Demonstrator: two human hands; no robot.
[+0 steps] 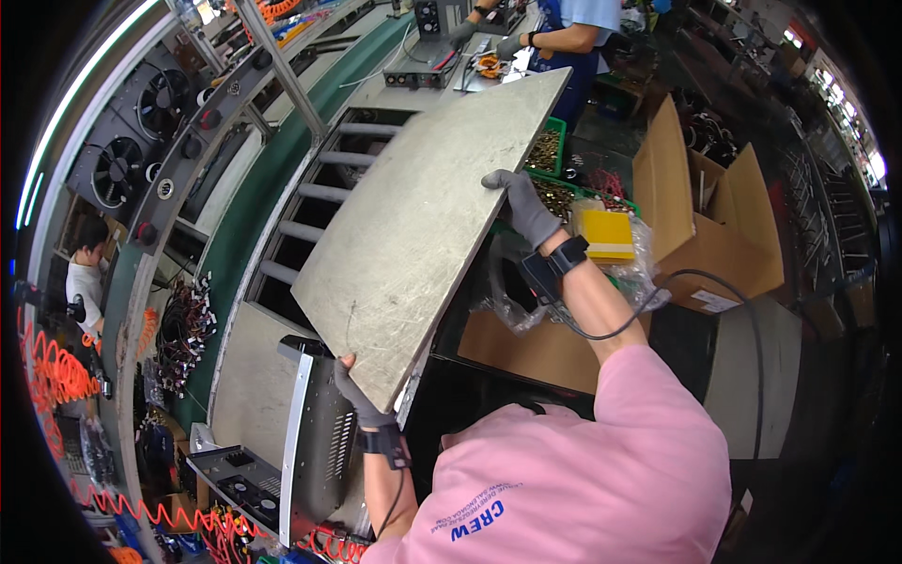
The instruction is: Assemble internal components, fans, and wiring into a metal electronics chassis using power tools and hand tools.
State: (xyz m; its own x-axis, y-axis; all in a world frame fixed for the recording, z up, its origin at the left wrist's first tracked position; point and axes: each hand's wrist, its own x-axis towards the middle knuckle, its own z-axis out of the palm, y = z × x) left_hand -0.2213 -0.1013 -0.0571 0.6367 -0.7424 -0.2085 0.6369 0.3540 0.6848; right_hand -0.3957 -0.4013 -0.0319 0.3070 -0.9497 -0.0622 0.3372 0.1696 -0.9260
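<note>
A person in a pink shirt is looking down at a factory line and holding a large, flat, grey rectangular board (pixel 423 235) with a scuffed, speckled surface, tilted up off the bench; the board is hanging in the air above a bay of grey metal rollers (pixel 324 193) set beside a green conveyor belt (pixel 249 211); its long axis is running from the near lower left to the far upper right. The left hand (pixel 357 395), in a grey glove, is gripping the board's near lower corner, fingers curled shut around the edge from beneath; the right hand (pixel 524 205), also grey-gloved with a black wrist strap, is clamping the board's right long edge partway up, fingers folded over the top face, thumb hidden beneath. So the board is lying between the two hands, stretching away up and to the right of the left hand, with the left hand nearer its low end. Just below the left hand a silver and black metal chassis with vent slots (pixel 315 451) is standing; to the right an open brown cardboard box (pixel 705 235) and green bins of small brass parts (pixel 550 150) are sitting; farther along the line another worker's gloved hands (pixel 489 38) are busy at a device.
</note>
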